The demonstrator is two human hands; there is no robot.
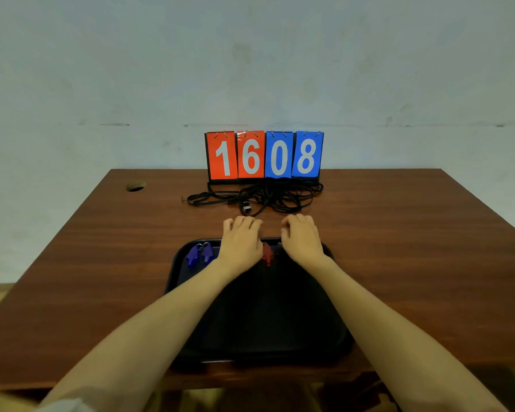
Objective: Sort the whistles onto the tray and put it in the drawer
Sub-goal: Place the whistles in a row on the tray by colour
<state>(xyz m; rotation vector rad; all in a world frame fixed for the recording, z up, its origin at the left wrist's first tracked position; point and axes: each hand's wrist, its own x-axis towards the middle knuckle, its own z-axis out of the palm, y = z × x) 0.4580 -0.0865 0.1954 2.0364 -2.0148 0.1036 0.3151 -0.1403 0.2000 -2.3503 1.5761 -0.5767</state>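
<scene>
A black tray [259, 331] lies on the wooden table in front of me. Two blue whistles [199, 255] sit side by side at its far left corner. A red whistle [267, 253] lies at the far edge, between my hands. My left hand [241, 240] and my right hand [301, 238] both reach over the tray's far rim, with curled fingers on the table just beyond it. Whether either hand holds anything is hidden. A tangle of black cords [262, 196] with a small dark whistle [246, 207] lies just past my fingertips.
A flip scoreboard [264, 156] reading 1608 stands at the table's back edge against the wall. A round cable hole [136, 186] is at the far left of the table [414, 248]. The drawer is out of view.
</scene>
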